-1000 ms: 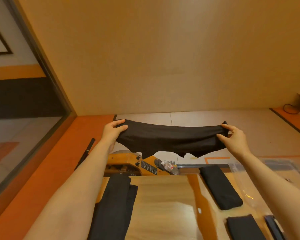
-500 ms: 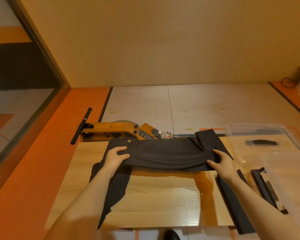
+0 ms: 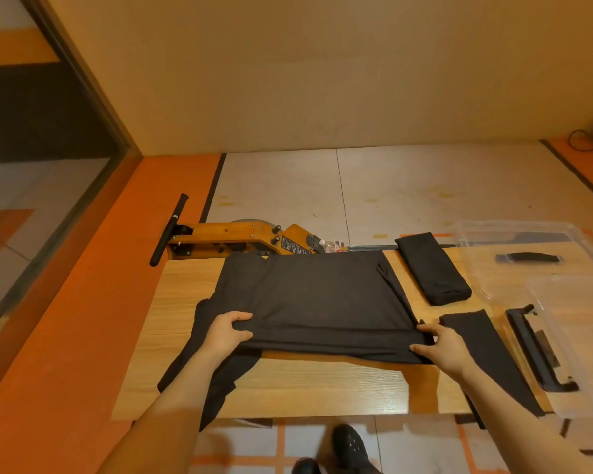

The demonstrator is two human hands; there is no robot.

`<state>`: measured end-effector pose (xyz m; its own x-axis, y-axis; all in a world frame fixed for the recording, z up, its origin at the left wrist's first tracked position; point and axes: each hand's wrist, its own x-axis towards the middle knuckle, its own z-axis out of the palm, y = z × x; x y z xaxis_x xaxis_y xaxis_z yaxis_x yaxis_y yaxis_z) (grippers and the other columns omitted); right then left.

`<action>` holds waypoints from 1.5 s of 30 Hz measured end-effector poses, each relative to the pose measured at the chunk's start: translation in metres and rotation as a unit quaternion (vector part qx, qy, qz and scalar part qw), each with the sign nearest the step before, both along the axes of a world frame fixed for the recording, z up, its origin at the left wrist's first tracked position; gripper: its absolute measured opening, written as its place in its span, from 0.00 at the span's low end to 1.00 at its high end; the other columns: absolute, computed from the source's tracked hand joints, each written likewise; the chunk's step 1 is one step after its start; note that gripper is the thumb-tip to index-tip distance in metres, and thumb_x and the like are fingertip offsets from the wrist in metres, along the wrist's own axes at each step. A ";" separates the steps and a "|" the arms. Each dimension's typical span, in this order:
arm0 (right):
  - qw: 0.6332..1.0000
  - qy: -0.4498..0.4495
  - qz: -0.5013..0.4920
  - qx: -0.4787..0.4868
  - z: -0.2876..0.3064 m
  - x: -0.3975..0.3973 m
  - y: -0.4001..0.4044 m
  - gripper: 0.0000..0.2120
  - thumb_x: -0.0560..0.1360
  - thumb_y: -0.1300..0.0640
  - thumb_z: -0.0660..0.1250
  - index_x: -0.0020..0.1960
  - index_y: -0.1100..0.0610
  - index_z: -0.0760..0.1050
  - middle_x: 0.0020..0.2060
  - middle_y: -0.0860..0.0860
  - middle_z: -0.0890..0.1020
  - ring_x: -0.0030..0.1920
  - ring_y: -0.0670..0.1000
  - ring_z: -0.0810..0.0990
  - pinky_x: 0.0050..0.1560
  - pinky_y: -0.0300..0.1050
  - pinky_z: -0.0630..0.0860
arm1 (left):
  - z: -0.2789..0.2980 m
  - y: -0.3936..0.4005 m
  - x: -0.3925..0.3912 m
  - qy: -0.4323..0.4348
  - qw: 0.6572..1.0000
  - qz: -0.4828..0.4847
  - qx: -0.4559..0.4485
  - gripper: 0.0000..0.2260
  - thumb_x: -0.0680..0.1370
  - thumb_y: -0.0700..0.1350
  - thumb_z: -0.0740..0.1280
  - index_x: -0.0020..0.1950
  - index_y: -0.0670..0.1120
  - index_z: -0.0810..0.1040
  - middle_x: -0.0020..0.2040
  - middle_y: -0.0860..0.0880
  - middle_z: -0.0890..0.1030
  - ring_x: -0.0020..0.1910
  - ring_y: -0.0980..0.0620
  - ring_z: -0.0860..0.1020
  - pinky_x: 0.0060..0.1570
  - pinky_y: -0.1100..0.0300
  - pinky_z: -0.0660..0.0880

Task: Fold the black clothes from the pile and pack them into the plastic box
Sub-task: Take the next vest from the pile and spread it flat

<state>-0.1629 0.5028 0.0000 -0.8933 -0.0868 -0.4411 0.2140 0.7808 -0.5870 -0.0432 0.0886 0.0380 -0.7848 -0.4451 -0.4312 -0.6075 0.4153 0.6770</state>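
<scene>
Black garment (image 3: 315, 295) spread flat across the middle of the wooden table (image 3: 322, 388), near edge doubled over into a thick fold. Left hand (image 3: 225, 331) pinching that fold at its left corner, thumb on top, fingers tucked under the cloth. Right hand (image 3: 440, 343) pinching the right corner of the same fold, thumb on top too, fingertips curled round the edge. Both forearms coming in from the bottom of the view.

More black cloth (image 3: 216, 378) sticking out from under the left side of the garment and hanging off the table's near edge. Folded black piece (image 3: 432, 268) lying at the far right of the table, apart from the garment. Another black piece (image 3: 486, 354) just beside the right hand, running down toward the near right corner. Clear plastic box (image 3: 514, 230) at the far right, right next to the folded piece, with what looks like its clear lid (image 3: 579, 336) and black handle (image 3: 538, 350) nearer the camera. Can't tell if anything is packed inside yet.

Orange machine (image 3: 240, 239) with a black handlebar (image 3: 168, 230) on the floor behind the table. 2 black shoes (image 3: 346, 446) at the bottom edge.
</scene>
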 end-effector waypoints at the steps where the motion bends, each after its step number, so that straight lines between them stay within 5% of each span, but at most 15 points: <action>1: 0.999 -0.034 0.014 0.008 -0.003 0.001 0.003 0.27 0.69 0.58 0.78 0.66 0.60 0.75 0.58 0.56 0.80 0.55 0.53 0.79 0.54 0.43 0.77 | -0.001 -0.003 0.004 -0.012 1.000 -0.007 0.014 0.19 0.72 0.37 0.73 0.62 0.47 0.79 0.65 0.48 0.75 0.67 0.48 0.71 0.64 0.57 0.67; 4: 0.990 -0.130 0.038 0.026 -0.008 0.002 0.009 0.23 0.68 0.56 0.79 0.60 0.61 0.78 0.51 0.53 0.81 0.50 0.50 0.80 0.45 0.38 0.75 | -0.002 -0.012 0.012 -0.055 0.995 -0.041 0.069 0.13 0.73 0.39 0.74 0.56 0.49 0.81 0.61 0.49 0.76 0.62 0.51 0.71 0.60 0.60 0.66; 8: 0.988 -0.148 0.035 0.024 -0.012 -0.004 0.007 0.20 0.69 0.56 0.78 0.58 0.61 0.79 0.49 0.53 0.81 0.48 0.50 0.80 0.41 0.37 0.74 | -0.001 -0.017 0.007 -0.055 0.995 -0.037 0.076 0.08 0.74 0.41 0.73 0.51 0.50 0.82 0.53 0.52 0.78 0.58 0.52 0.74 0.57 0.61 0.66; 11: 0.996 -0.092 0.000 0.009 -0.012 -0.011 -0.001 0.24 0.70 0.57 0.77 0.63 0.62 0.77 0.55 0.55 0.80 0.51 0.51 0.78 0.49 0.40 0.75 | 0.000 -0.015 -0.008 -0.023 0.998 -0.009 0.054 0.12 0.74 0.40 0.72 0.57 0.46 0.82 0.56 0.49 0.78 0.55 0.54 0.73 0.57 0.62 0.67; 15: 0.999 -0.011 -0.046 -0.026 -0.008 -0.021 -0.015 0.25 0.72 0.60 0.75 0.68 0.61 0.73 0.64 0.58 0.77 0.63 0.58 0.76 0.63 0.51 0.74 | -0.002 -0.012 -0.035 0.020 0.999 0.035 0.019 0.15 0.76 0.42 0.71 0.62 0.46 0.79 0.64 0.47 0.76 0.63 0.48 0.73 0.62 0.56 0.69; 20: 0.997 0.010 -0.060 -0.052 -0.015 -0.036 -0.028 0.27 0.73 0.63 0.73 0.71 0.59 0.70 0.66 0.57 0.76 0.62 0.59 0.77 0.63 0.54 0.75 | -0.019 -0.011 -0.071 0.021 0.999 0.034 -0.022 0.19 0.77 0.42 0.69 0.68 0.45 0.74 0.68 0.45 0.73 0.68 0.45 0.69 0.66 0.53 0.66; 24: 0.997 0.018 -0.038 -0.058 -0.028 -0.042 -0.036 0.28 0.74 0.64 0.71 0.73 0.58 0.68 0.67 0.56 0.76 0.63 0.57 0.77 0.64 0.53 0.74 | -0.045 0.000 -0.087 -0.062 0.977 -0.036 -0.199 0.24 0.78 0.49 0.67 0.72 0.50 0.67 0.75 0.45 0.62 0.73 0.43 0.60 0.70 0.46 0.60; 28: 0.998 0.059 -0.006 -0.034 -0.038 -0.035 -0.048 0.26 0.76 0.61 0.69 0.73 0.56 0.68 0.67 0.53 0.75 0.67 0.54 0.74 0.67 0.50 0.71 | -0.058 0.041 -0.097 -0.044 0.932 -0.130 -0.335 0.25 0.79 0.52 0.64 0.75 0.53 0.61 0.78 0.47 0.53 0.76 0.45 0.52 0.71 0.46 0.56; 33: 0.993 0.085 0.081 -0.012 -0.053 -0.012 -0.063 0.26 0.79 0.57 0.66 0.75 0.49 0.65 0.69 0.48 0.74 0.66 0.49 0.74 0.66 0.45 0.71 | -0.089 0.080 -0.096 -0.003 0.896 -0.305 -0.323 0.29 0.70 0.53 0.76 0.69 0.49 0.74 0.72 0.42 0.69 0.69 0.40 0.71 0.60 0.44 0.72; 38: 0.990 0.087 0.109 -0.001 -0.057 -0.002 -0.069 0.34 0.79 0.57 0.66 0.78 0.43 0.53 0.62 0.47 0.77 0.57 0.47 0.78 0.59 0.42 0.77 | -0.112 0.099 -0.089 -0.083 0.882 -0.340 -0.316 0.33 0.79 0.62 0.59 0.79 0.57 0.47 0.79 0.46 0.43 0.78 0.45 0.43 0.74 0.46 0.49; 45: 0.958 0.152 0.235 0.068 -0.062 0.003 -0.069 0.37 0.79 0.49 0.64 0.80 0.48 0.46 0.60 0.48 0.77 0.57 0.47 0.76 0.59 0.42 0.75 | -0.111 0.095 -0.087 -0.094 0.872 -0.362 -0.315 0.34 0.79 0.64 0.56 0.78 0.58 0.42 0.79 0.47 0.38 0.78 0.45 0.39 0.75 0.46 0.47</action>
